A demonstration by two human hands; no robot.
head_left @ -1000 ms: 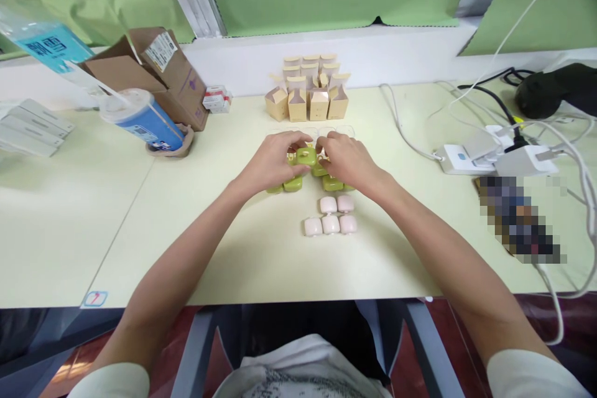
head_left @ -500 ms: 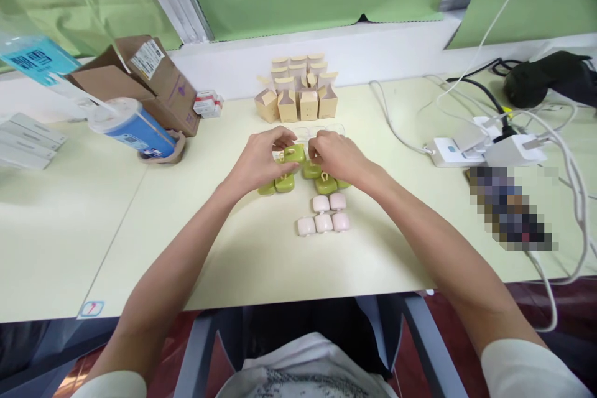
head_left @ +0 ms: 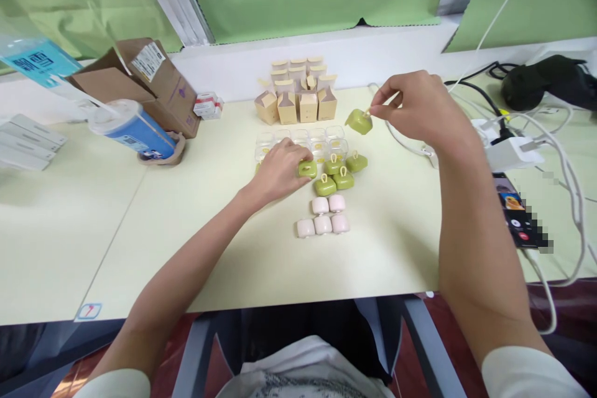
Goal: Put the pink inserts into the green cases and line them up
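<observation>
My left hand (head_left: 285,169) is closed on a small glossy green case (head_left: 308,169) with a cream loop, held by its sides just above the table. My right hand (head_left: 410,109) is raised to the right, its thumb and fingers pinching the loop of another green case (head_left: 360,122), which hangs tilted in the air. Several green cases (head_left: 344,178) with upright loops stand right of my left hand; one more partly shows behind that hand. In front of them sit several pale pink cases (head_left: 323,224) in two short rows. Clear plastic cups (head_left: 317,135) stand in rows behind my left hand.
Open cream paper boxes (head_left: 288,113) stand grouped near the wall. At the left are a cardboard box (head_left: 170,96), a blue cup (head_left: 147,130) in a holder and a small white-red box (head_left: 208,106). White power strips (head_left: 510,152), cables and a phone (head_left: 517,211) lie right.
My right hand has moved up and right, carrying a green case by its loop. My left hand has shifted slightly right and down with its case. More of the clear cups now shows.
</observation>
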